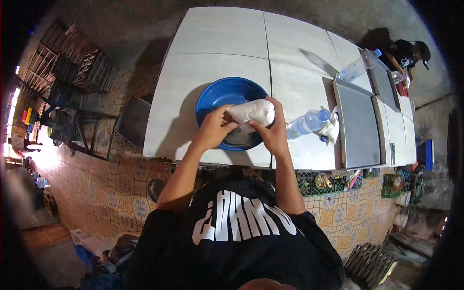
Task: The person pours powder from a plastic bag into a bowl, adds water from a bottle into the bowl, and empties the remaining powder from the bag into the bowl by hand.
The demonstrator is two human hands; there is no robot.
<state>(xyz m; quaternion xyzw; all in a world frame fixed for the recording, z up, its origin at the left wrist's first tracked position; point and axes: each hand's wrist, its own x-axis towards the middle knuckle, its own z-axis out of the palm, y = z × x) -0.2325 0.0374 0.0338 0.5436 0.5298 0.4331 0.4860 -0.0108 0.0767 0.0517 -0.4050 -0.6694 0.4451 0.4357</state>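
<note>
Between my two hands I hold a plump bag of white powder [253, 112] on its side, above a blue basin [209, 96]. My left hand [216, 126] grips the bag's left end, fingers curled round it. At the other end my right hand [274, 133] clasps it, thumb underneath and fingers over the top. The basin rests on the white tiled table [183, 77]; something pale and translucent lies in its bottom, partly hidden by my hands. Just right of the basin are a clear plastic bottle with a blue cap [305, 123] and a crumpled white bag [330, 128].
Two grey metal trays [357, 121] lie on the table's right side, near a large clear bottle [355, 67]. Another person [403, 58] stands at the far right end, holding something clear. A green crate [316, 181] sits below the table edge. Wooden racks [77, 58] stand far left.
</note>
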